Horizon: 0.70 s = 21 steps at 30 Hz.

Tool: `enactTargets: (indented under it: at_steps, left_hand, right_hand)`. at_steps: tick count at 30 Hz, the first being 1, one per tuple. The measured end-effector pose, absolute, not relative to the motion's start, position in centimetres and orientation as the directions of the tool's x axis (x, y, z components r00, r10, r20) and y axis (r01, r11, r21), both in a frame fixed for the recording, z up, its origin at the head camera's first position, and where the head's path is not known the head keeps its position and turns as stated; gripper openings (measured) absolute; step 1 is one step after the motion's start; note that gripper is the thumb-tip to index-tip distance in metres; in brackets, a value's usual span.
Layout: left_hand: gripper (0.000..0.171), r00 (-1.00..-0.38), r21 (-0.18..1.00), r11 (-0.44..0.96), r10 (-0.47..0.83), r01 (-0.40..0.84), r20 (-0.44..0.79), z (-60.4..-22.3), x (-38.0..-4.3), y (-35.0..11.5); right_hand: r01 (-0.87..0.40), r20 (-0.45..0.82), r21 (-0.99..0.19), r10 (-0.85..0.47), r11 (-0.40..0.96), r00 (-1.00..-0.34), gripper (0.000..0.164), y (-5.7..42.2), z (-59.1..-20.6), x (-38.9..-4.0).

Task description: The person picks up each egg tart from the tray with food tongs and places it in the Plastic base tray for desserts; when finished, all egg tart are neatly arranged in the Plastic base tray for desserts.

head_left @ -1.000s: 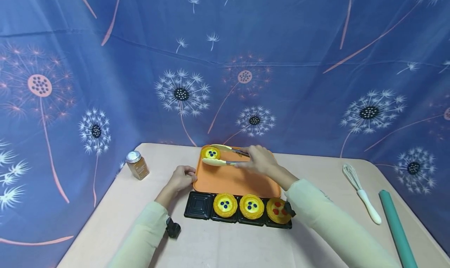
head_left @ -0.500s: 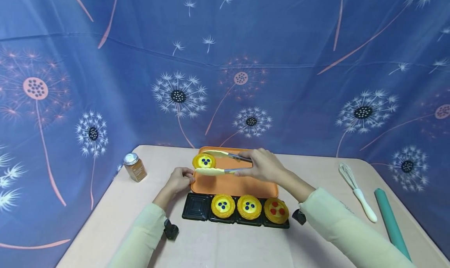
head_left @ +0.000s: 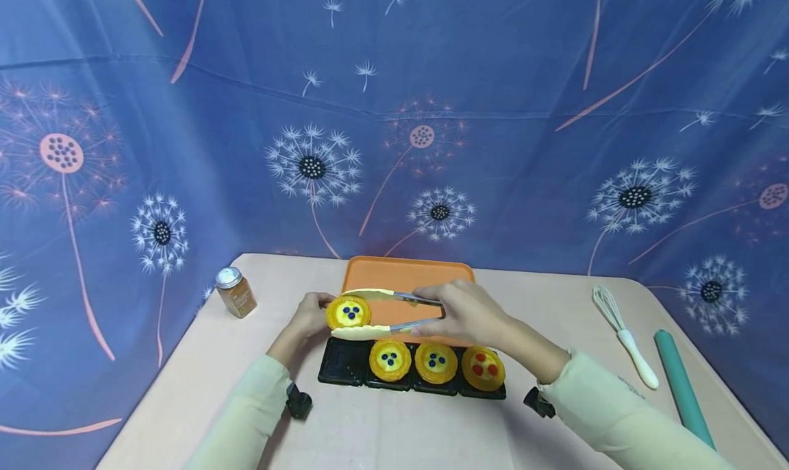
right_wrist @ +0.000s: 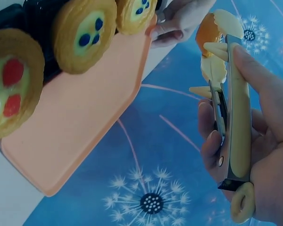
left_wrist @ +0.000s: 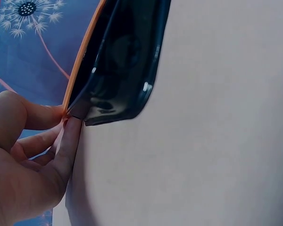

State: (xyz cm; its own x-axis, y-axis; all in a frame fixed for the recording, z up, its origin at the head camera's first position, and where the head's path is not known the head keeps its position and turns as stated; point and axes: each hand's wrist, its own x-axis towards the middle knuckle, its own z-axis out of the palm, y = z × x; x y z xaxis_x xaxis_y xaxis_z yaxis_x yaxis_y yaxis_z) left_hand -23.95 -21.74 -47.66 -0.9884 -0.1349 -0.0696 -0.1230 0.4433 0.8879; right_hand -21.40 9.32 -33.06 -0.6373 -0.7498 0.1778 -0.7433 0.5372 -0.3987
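Note:
My right hand (head_left: 465, 310) grips cream-tipped metal tongs (head_left: 362, 332), whose tips hold a toy egg tart (head_left: 348, 312) with blue berries. The tart is over the left front of an orange tray (head_left: 407, 271), just behind the leftmost, vacant compartment of a black four-part tray (head_left: 339, 364). At the orange tray's left edge, my left hand (head_left: 310, 317) is partly behind the tart; in the left wrist view its thumb and fingers pinch the orange rim. The right wrist view shows the tongs' handle (right_wrist: 239, 122) within my right hand.
The black tray holds two blue-berry tarts (head_left: 390, 360) and a red-topped tart (head_left: 483, 368). A spice jar (head_left: 236, 293) stands at the left. On the right lie a whisk (head_left: 629, 340) and a green roll (head_left: 684, 388). A patterned blue cloth (head_left: 394, 148) hangs behind.
The tart, held in the tongs, has come from the orange tray's far left corner toward me and slightly left. My right hand has come nearer too; my left hand stays at the tray edge.

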Motion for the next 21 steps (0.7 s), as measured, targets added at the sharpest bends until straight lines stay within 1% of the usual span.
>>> enactTargets:
  at_steps: [7, 13, 18, 21]
  left_hand:
    - [0.032, -0.986, 0.897, 0.416, -0.126, -0.150, -0.107, -47.4, -23.9, -21.7]
    - [0.030, -0.988, 0.896, 0.418, -0.112, -0.147, -0.110, -47.3, -23.9, -21.7]
    - [0.028, -0.987, 0.909, 0.387, -0.112, -0.153, -0.118, -47.3, -23.9, -21.7]
    - [0.028, -0.986, 0.920, 0.359, -0.111, -0.160, -0.129, -47.4, -23.9, -21.6]
  right_hand:
    - [-0.746, 0.149, -0.389, -0.763, 0.540, -0.630, 0.063, 8.9, -33.3, -20.6]
    - [-0.756, 0.131, -0.379, -0.778, 0.534, -0.615, 0.062, 8.3, -34.6, -20.5]
    - [-0.768, 0.093, -0.327, -0.790, 0.551, -0.607, 0.063, 7.5, -36.2, -20.2]
    - [-0.773, 0.069, -0.300, -0.796, 0.559, -0.602, 0.060, 7.1, -37.0, -20.0]
